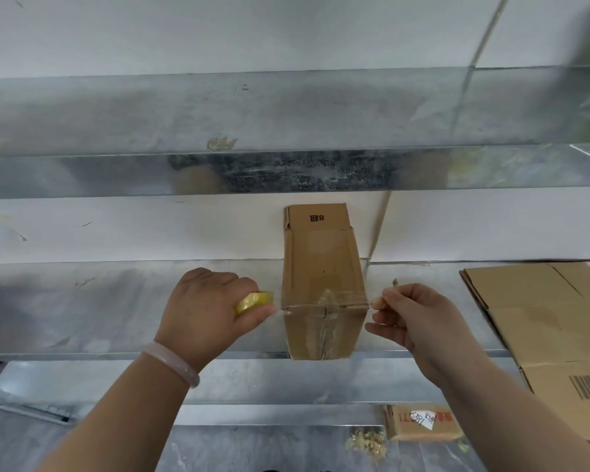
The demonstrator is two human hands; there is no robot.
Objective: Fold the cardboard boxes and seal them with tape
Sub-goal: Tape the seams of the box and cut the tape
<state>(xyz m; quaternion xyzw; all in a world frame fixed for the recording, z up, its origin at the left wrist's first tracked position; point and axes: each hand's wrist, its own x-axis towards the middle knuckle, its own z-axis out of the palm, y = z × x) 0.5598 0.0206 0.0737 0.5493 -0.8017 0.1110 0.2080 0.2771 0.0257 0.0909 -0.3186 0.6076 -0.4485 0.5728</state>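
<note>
A narrow brown cardboard box [322,284] lies on the metal shelf [99,308], its closed end facing me and its far flap open against the wall. My left hand [206,311] grips a yellowish roll of clear tape [254,301] just left of the box. A strip of clear tape [341,298] runs from the roll across the box's near top edge to my right hand [413,318], which pinches the strip's free end just right of the box. Older tape runs down the seam on the box's near end.
A stack of flattened cardboard boxes [542,321] lies on the shelf at the right. Below it on the floor sits a small labelled carton [423,422] beside a pile of scraps [367,442]. A metal duct [218,131] runs along the wall above.
</note>
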